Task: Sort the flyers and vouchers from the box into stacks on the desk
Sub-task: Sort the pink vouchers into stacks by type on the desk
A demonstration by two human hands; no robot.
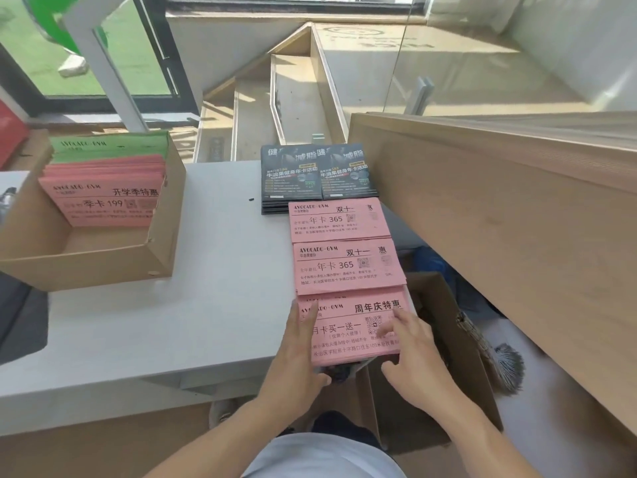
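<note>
A column of stacks runs along the right edge of the grey desk (172, 322). Farthest are two piles of dark flyers (317, 174) side by side. Two pink voucher stacks (339, 220) (348, 267) follow. Nearest me is a third pink voucher stack (351, 331) at the desk's corner. My left hand (296, 353) grips its left edge, thumb below. My right hand (410, 360) holds its right side, fingers on top. A cardboard box (103, 267) on the left of the desk holds pink vouchers (103, 198) and green ones (110, 146).
Another open cardboard box (444, 339) sits on the floor below the desk's right edge, under my right hand. A tall wooden counter (517, 219) rises on the right. Steps (286, 105) and a window lie beyond the desk. A small dark speck (251, 199) lies on the desk.
</note>
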